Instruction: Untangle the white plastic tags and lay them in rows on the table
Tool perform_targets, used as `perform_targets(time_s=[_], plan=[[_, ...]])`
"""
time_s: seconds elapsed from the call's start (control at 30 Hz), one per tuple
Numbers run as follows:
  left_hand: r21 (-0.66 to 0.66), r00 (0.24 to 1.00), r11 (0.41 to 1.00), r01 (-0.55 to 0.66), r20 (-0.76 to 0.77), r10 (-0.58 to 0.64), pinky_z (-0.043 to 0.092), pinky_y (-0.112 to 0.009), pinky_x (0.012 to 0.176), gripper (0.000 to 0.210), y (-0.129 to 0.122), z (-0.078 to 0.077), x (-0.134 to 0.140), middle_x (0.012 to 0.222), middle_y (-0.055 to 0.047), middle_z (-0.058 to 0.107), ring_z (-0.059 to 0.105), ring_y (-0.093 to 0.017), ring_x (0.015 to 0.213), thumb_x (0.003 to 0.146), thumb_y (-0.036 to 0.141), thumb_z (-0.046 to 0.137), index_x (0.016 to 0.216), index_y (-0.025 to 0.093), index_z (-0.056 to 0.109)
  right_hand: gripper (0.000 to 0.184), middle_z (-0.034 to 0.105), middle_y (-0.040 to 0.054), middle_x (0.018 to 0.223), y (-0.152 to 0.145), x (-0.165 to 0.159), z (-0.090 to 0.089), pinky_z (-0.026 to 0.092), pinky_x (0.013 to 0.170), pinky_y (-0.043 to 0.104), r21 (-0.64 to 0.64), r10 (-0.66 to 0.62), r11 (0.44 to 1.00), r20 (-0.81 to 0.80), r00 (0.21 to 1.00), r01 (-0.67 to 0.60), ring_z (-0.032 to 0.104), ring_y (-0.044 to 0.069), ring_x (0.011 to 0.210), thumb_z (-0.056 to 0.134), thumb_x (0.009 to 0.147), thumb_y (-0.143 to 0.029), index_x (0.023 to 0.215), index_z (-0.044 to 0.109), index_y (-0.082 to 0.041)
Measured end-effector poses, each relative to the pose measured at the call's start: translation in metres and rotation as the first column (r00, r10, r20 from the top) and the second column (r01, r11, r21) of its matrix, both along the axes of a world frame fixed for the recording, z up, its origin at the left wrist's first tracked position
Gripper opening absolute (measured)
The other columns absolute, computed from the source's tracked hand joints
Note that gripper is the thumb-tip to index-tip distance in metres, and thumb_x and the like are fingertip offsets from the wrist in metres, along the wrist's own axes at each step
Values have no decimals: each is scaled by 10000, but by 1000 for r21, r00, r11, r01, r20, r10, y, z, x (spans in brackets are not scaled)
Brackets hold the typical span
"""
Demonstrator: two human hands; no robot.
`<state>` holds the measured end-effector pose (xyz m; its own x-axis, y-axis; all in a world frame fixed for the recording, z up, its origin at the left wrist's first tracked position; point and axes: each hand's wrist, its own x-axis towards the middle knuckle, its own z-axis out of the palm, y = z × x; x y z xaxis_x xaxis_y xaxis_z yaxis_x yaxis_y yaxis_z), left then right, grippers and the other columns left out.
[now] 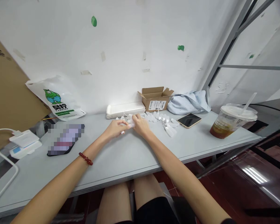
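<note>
Pinching a small clear plastic piece, the left hand is drawn narrow, thumb and fingers together at one end of it; the right hand is also narrow, its fingers bunched at the other end, though its own back hides the exact grip. The piece sits between the two hands, over the rear half of the worktop, short of its back edge. For good handling, one hand would best steady the piece while the other works it with light fingertip pressure, since thin plastic could bend or slip; staying low over the surface would make a drop harmless. Just beyond and to the right lie loose translucent pieces, and nearer the front edge a larger translucent piece; wrists held clear would avoid scattering them. Along the back edge stand a stack of white trays, an open cardboard box and a pale blue cloth bag. Toward the right end lie a phone and a lidded drink cup, well apart from the hands.
</note>
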<state>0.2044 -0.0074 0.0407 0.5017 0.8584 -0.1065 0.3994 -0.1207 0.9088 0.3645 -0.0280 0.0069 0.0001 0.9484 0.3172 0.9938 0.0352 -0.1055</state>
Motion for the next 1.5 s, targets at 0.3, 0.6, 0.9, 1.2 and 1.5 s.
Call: perform_targets(time_s=[0.3, 0.6, 0.9, 1.2, 1.5], plan=[[-402, 981, 916, 11, 181, 68, 120, -147, 345, 275, -5, -7, 6, 514, 57, 416, 225, -10, 343, 792, 417, 595, 754, 148, 553, 340, 521, 125, 1182, -1, -2, -1, 464, 711, 305, -3, -3, 1000, -10, 1000, 3, 611, 226, 904, 492, 865, -236, 1201, 457, -197], [-329, 987, 944, 16, 157, 38, 121, -134, 347, 307, -1, -8, 4, 511, 56, 420, 227, 4, 345, 745, 425, 688, 763, 145, 562, 356, 525, 124, 1172, 0, -1, 0, 470, 712, 320, -24, -2, 1000, -3, 1000, 2, 617, 232, 886, 491, 860, -227, 1213, 456, -191], [-241, 998, 971, -13, 60, 28, 126, -151, 350, 324, -1, -2, 3, 497, 56, 430, 238, -7, 350, 712, 445, 717, 752, 146, 597, 349, 523, 118, 1185, 1, 0, -2, 476, 702, 317, -25, -3, 1000, -4, 1000, 3, 619, 225, 871, 487, 853, -218, 1201, 463, -197], [-599, 968, 801, 13, 207, 140, 132, -109, 277, 273, 9, -5, 4, 433, 81, 320, 183, -4, 294, 890, 293, 495, 672, 135, 540, 332, 521, 131, 1158, 2, -7, -1, 474, 701, 296, 40, -43, 998, 58, 997, 41, 606, 221, 916, 430, 860, -138, 1184, 477, -198], [-623, 836, 781, -44, 406, 370, 163, -123, 232, 253, 23, -6, -30, 393, 95, 294, 180, -19, 258, 875, 286, 476, 672, 141, 524, 318, 505, 131, 1176, 0, -2, 1, 462, 668, 290, 52, -161, 986, -16, 987, 161, 606, 207, 861, 433, 854, -128, 1159, 486, -199]])
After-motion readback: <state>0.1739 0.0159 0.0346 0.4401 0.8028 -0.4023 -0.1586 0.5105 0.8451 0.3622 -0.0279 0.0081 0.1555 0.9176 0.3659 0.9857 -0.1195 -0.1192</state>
